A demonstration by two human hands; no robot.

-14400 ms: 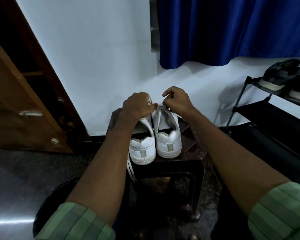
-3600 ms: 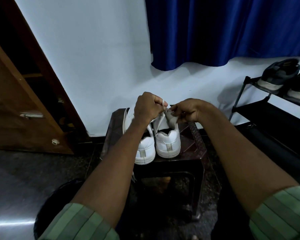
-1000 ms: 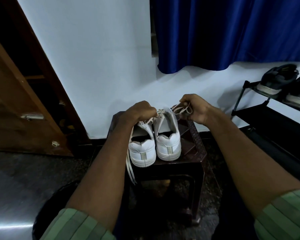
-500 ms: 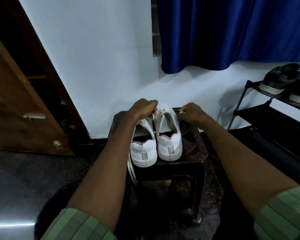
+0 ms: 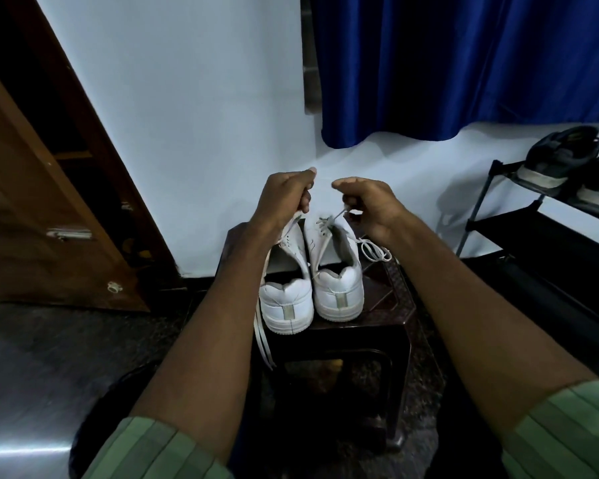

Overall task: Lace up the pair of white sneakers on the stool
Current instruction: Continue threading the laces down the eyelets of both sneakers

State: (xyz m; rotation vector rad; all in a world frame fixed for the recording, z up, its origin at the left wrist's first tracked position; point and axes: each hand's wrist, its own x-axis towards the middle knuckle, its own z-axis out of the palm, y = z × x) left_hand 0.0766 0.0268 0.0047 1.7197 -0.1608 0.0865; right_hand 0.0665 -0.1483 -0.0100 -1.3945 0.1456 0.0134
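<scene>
Two sneakers (image 5: pixel 312 288) side by side on stool (image 5: pixel 388 316) — shoe rack (image 5: pixel 533 216) to the right

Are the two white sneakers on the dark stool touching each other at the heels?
Apart. The head view shows a thin dark gap between the left white sneaker and the right white sneaker at the heels, on the dark stool.

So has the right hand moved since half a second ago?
Yes. The right hand has risen from beside the right sneaker on the stool to above its toe end, pulling the lace up with it.
</scene>
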